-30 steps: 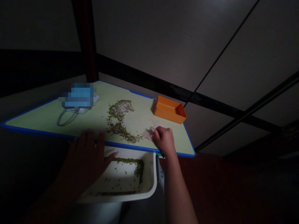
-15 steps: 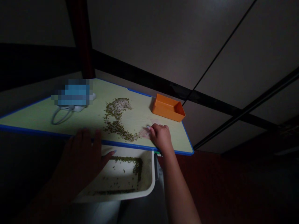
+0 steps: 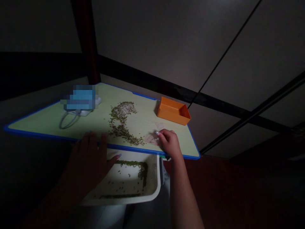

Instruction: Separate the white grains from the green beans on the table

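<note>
Light low; left half of the field in shadow. My right grip is low over the right part of the table, fingers curled in, thumb tip against the forefinger side. Just beside the thumb lies a thin, see-through pinkish patch, possibly film; in this dimness I cannot tell whether I am pinching it or only near it.

My left grip is released: fingers extended across the blue near edge, thumb stretched out to the side above the white tub.

Grains, small, olive-green and mixed with paler bits at the far end, lie scattered on the table in a curved band, hollow side toward my right. The band's near end comes close to the patch. The tub sits below the near edge; green grains gather along its inner sides, with a few loose on its bottom.

Orange box: far right of the table, open side up. Blurred-out blue device: far left, grey cable looped in front.
</note>
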`<state>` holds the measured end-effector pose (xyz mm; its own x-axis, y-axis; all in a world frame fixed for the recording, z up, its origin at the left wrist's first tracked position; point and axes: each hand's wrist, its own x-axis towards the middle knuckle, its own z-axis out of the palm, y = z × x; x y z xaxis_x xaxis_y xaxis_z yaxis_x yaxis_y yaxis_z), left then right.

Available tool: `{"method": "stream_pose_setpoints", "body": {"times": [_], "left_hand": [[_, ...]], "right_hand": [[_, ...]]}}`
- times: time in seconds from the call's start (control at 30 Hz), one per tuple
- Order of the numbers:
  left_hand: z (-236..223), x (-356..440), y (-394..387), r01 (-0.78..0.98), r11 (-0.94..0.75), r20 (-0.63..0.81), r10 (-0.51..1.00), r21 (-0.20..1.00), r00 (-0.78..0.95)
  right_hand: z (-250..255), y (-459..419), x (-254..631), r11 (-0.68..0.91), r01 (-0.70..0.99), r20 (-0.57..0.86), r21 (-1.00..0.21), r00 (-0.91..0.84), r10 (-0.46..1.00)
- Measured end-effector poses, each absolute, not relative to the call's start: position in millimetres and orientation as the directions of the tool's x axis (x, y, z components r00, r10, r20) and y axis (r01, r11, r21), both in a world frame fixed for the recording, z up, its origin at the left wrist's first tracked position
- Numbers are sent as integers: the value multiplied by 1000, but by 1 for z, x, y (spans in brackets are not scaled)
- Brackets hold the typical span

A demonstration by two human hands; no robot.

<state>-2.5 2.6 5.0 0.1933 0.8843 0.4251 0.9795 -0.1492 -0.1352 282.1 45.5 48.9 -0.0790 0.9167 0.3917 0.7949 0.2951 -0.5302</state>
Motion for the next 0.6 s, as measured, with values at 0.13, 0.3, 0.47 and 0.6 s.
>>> {"method": "stream_pose_setpoints", "body": {"times": [0.13, 0.3, 0.47, 0.6], "left_hand": [[3, -3, 3, 976, -124, 432, 882, -177, 190], [-1, -3, 3, 973, -120, 429, 882, -196, 195], [-5, -5, 3, 984, -141, 471, 864, -108, 176], [-5, -4, 3, 983, -136, 480, 859, -124, 180]], "right_hand": [[48, 45, 282, 282, 798, 385, -532, -69, 921], [45, 47, 284, 302, 768, 358, -564, -102, 928], [42, 48, 285, 325, 752, 364, -573, -122, 923], [41, 48, 285, 325, 706, 349, -629, -117, 930]]}}
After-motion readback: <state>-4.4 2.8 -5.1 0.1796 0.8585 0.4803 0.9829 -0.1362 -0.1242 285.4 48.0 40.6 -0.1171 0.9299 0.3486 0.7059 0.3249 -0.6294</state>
